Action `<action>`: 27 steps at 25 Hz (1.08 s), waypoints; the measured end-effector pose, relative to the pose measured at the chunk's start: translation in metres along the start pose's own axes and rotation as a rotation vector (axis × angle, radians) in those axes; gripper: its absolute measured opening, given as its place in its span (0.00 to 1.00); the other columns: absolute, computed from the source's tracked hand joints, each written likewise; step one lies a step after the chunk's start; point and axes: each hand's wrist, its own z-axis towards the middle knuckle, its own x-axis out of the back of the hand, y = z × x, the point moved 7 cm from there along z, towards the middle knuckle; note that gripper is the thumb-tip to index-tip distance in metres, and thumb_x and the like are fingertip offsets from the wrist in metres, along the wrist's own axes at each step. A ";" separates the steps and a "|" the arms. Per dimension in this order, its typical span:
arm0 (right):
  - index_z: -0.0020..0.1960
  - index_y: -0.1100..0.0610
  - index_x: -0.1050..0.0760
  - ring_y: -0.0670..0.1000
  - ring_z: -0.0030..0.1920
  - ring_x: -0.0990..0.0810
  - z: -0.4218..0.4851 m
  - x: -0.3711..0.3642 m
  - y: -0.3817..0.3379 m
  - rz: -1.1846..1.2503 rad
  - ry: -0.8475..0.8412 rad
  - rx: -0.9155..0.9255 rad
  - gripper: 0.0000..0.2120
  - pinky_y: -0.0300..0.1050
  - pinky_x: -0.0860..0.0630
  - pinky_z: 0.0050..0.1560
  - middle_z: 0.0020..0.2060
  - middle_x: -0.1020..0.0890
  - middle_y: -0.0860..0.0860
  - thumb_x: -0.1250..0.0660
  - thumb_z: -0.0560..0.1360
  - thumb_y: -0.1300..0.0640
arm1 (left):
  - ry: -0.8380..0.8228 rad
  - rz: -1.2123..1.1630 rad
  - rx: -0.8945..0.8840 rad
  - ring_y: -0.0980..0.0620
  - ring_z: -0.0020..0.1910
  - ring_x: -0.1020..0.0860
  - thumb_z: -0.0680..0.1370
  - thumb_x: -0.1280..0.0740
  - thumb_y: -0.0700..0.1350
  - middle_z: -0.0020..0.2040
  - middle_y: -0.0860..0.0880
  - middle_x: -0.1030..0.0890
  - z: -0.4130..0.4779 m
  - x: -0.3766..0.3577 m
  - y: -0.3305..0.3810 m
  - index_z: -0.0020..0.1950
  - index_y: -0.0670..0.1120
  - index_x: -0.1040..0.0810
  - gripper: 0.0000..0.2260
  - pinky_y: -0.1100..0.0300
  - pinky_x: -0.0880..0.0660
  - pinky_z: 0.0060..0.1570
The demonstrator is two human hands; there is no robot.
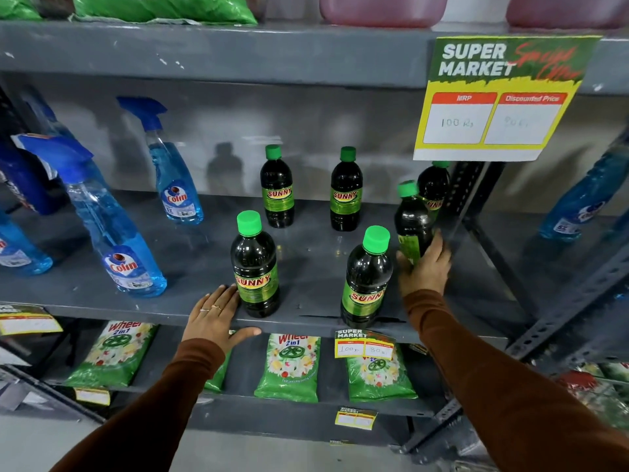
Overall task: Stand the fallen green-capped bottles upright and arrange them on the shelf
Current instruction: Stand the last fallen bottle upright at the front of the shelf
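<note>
Several dark bottles with green caps and green "SUNNY" labels stand on the grey middle shelf. Two stand upright at the back, and a third back bottle is partly hidden at the right. Two stand near the front edge. My right hand grips the lower body of another bottle, which tilts slightly left. My left hand lies flat and open on the shelf's front edge, its fingertips touching the base of the front-left bottle.
Blue "Colin" spray bottles lean at the shelf's left. A yellow-green price sign hangs from the upper shelf at the right. A perforated metal upright stands close behind my right hand. Green detergent packets lie on the lower shelf.
</note>
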 end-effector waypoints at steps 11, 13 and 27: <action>0.67 0.68 0.46 0.67 0.61 0.33 -0.004 0.024 0.010 0.194 0.126 -0.307 0.47 0.57 0.36 0.65 0.62 0.33 0.68 0.21 0.58 0.62 | 0.078 -0.003 0.005 0.41 0.60 0.25 0.67 0.61 0.75 0.59 0.40 0.21 0.003 0.001 -0.002 0.58 0.37 0.24 0.48 0.43 0.31 0.60; 0.68 0.64 0.47 0.64 0.61 0.30 -0.005 0.022 0.015 0.336 0.098 -0.301 0.46 0.57 0.33 0.67 0.62 0.31 0.66 0.24 0.59 0.67 | 0.100 0.000 -0.008 0.41 0.62 0.26 0.66 0.62 0.76 0.61 0.40 0.23 0.002 0.001 -0.001 0.60 0.38 0.26 0.49 0.43 0.33 0.61; 0.71 0.63 0.55 0.67 0.68 0.38 -0.008 0.028 0.016 0.160 0.173 -0.404 0.53 0.66 0.43 0.70 0.67 0.37 0.68 0.23 0.61 0.52 | 0.141 -0.050 -0.033 0.44 0.68 0.34 0.60 0.65 0.79 0.67 0.43 0.29 0.003 0.003 0.001 0.65 0.40 0.31 0.54 0.48 0.42 0.68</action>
